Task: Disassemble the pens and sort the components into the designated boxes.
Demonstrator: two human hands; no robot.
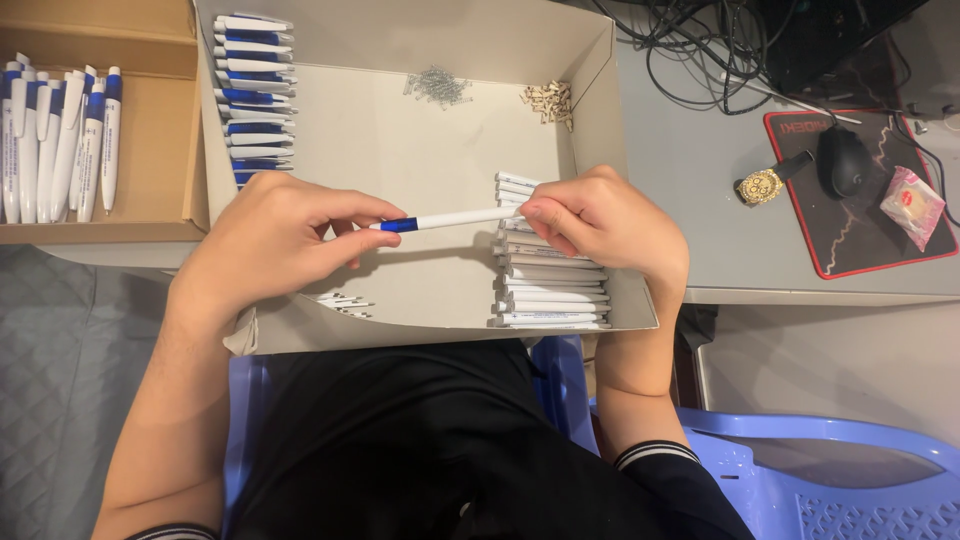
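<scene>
A white pen with a blue tip (450,219) is held level over a shallow white box (400,160). My left hand (275,240) pinches its blue end. My right hand (600,222) grips the white end. Under my right hand lies a stack of white pen barrels (550,295). A row of blue and white pen parts (255,90) lines the box's far left wall. Small metal springs (437,85) and a heap of tan small parts (548,102) lie at the back of the box. A few thin white pieces (340,302) rest near the front wall.
A brown cardboard box (150,130) at the left holds several assembled blue and white pens (60,140). On the grey desk at the right are a black mouse (843,160) on a dark pad, a gold wristwatch (765,184), a wrapped sweet (911,205) and cables (700,50). A blue plastic chair (800,470) stands at the lower right.
</scene>
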